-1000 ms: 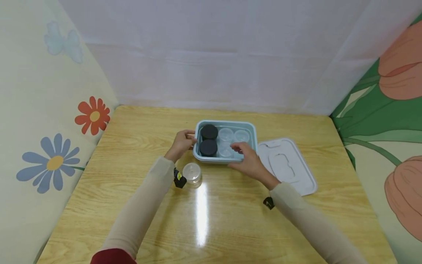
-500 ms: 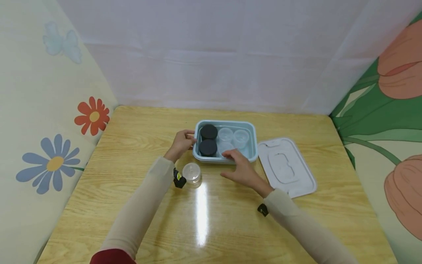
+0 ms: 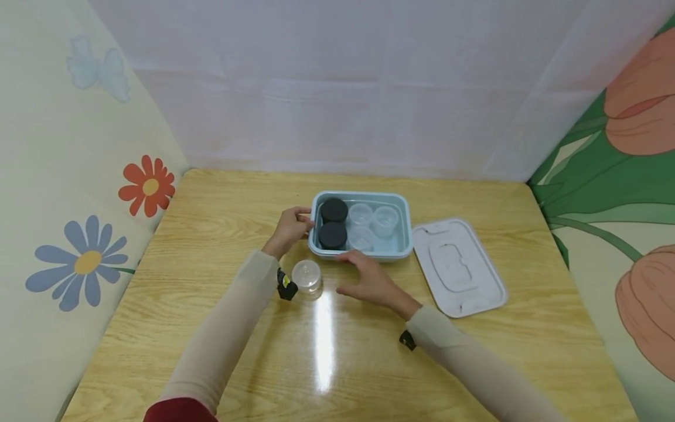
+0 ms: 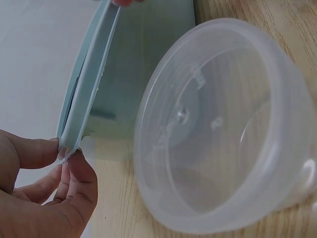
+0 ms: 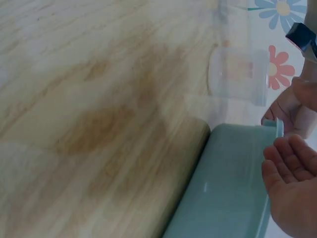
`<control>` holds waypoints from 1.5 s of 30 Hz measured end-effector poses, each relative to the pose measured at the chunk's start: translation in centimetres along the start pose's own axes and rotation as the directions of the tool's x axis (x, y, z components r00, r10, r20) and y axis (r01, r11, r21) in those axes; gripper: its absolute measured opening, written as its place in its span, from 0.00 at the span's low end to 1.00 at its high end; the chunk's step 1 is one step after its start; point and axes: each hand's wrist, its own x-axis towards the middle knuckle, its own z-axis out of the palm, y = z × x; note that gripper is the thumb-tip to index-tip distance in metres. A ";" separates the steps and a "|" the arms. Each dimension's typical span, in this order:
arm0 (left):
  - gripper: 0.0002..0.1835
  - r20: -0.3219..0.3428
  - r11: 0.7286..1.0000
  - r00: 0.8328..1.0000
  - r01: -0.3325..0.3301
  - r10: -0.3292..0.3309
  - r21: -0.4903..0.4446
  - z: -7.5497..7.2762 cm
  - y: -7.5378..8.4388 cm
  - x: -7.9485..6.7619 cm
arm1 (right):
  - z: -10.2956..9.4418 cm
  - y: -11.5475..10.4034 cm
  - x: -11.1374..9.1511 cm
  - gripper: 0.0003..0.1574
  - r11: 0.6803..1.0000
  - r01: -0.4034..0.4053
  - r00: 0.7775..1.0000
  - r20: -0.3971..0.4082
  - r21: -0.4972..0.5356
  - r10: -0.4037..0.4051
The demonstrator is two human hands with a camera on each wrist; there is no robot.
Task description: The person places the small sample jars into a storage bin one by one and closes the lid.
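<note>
My left hand (image 3: 287, 230) pinches the left rim of a light blue plastic box (image 3: 387, 257); in the left wrist view the thumb and fingers (image 4: 81, 173) meet on that rim. Inside stand two black-lidded round containers (image 3: 333, 235) on the left and several clear round containers (image 3: 386, 221) to their right. My right hand (image 3: 373, 282) is at the box's front side, thumb and fingers apart, holding nothing. Between the two hands, in front of the box, a clear round jar (image 3: 307, 274) with a clear lid stands on the table. It looms large in the left wrist view.
A white rectangular lid (image 3: 459, 269) lies on the wooden table (image 3: 221, 351) right of the box. A white cloth (image 3: 337, 88) hangs behind the table, with flower-printed panels at both sides.
My right hand has come away from over the clear containers, moving left and toward me to the front of the box. The left hand keeps its place on the rim.
</note>
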 end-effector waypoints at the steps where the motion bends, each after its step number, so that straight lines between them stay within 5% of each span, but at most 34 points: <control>1: 0.23 0.000 1.000 1.000 -0.001 0.001 -0.001 0.0 0.0 0.0 | 0.2 0.0 0.0 0.37 1.000 0.002 1.000 0.007 -0.012 -0.002; 22: 0.23 0.003 0.999 1.000 -0.016 0.016 0.037 0.0 -0.1 0.1 | 3.6 0.2 1.4 0.46 0.998 -0.055 0.997 0.047 0.002 0.055; 45: 0.22 -0.014 1.000 1.000 -0.015 0.015 0.021 -0.1 -0.1 -0.1 | 5.8 -0.7 3.1 0.43 0.996 -0.076 0.996 0.041 0.053 0.074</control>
